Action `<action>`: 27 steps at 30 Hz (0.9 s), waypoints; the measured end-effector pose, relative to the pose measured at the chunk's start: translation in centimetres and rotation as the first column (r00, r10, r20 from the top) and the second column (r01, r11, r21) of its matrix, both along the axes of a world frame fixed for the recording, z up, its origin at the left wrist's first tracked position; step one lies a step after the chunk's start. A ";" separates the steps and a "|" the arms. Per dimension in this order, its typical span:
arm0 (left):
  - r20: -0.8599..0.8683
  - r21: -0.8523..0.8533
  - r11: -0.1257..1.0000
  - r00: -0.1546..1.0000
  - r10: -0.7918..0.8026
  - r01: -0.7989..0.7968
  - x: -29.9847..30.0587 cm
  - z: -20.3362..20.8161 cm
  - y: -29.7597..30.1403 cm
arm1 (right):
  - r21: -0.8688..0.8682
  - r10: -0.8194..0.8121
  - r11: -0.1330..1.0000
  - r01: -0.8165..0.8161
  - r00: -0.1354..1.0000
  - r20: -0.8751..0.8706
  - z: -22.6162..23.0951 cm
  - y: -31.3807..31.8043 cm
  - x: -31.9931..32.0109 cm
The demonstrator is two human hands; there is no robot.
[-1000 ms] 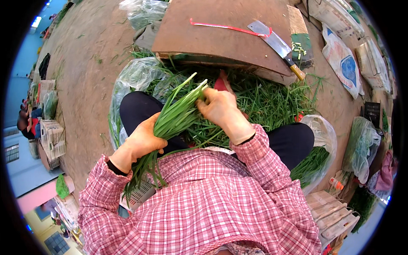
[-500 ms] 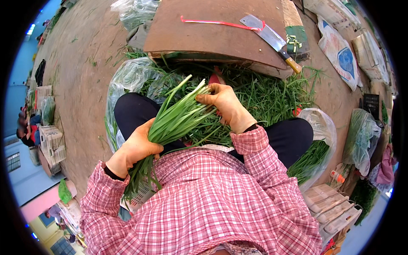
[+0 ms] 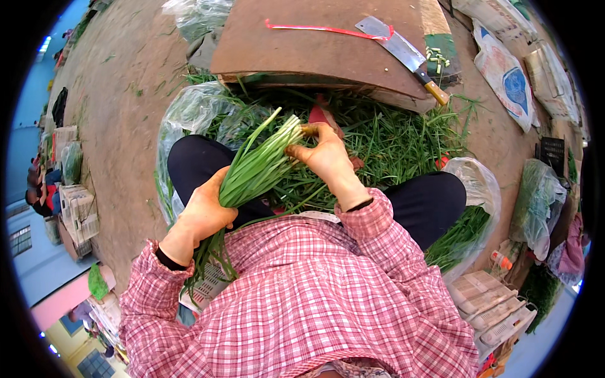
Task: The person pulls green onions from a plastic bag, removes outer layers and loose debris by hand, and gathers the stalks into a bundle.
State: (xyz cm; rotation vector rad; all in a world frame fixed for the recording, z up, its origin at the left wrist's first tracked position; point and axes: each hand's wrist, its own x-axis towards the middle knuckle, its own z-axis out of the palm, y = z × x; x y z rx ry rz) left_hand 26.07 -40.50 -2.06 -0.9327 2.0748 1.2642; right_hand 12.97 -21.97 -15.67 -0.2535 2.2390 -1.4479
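Observation:
A bunch of garlic chives [image 3: 258,173], long flat green leaves with pale stem ends, slants across my lap. My left hand [image 3: 205,211] is wrapped round its lower middle, and the leaf tips droop below that fist. At the pale upper ends, the thumb and fingers of my right hand [image 3: 321,154] pinch the stems from the right side; the fingertips are partly hidden behind them. Under and beyond both hands, loose green leaves [image 3: 403,145] lie heaped between my knees. A cleaver [image 3: 403,53] with a wooden handle rests on the brown board ahead.
The brown board [image 3: 302,53] also carries a red tie strip [image 3: 321,31]. Clear plastic bags stand at my left knee [image 3: 189,104] and, with more chives inside, at my right [image 3: 482,189]. Pale crates [image 3: 485,302] sit at lower right. Another person [image 3: 41,189] is far left.
My right hand has shifted slightly left along the stem ends, its thumb and fingers a little wider apart. The bunch tilts a bit more upright; my left hand keeps its hold.

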 end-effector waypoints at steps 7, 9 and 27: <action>-0.007 0.015 0.999 1.000 -0.028 0.028 0.0 -0.5 0.1 | -0.074 -0.029 0.997 0.010 0.966 -0.258 -1.3 -0.5 1.0; -0.022 0.026 1.000 1.000 -0.004 0.004 0.0 -0.9 0.2 | -0.046 -0.032 0.998 0.029 0.998 -0.057 -0.7 -0.5 1.2; -0.015 0.290 0.955 0.998 0.069 -0.062 0.9 -0.8 -0.7 | -0.178 -0.159 0.964 0.197 0.965 0.208 -4.7 5.0 -2.7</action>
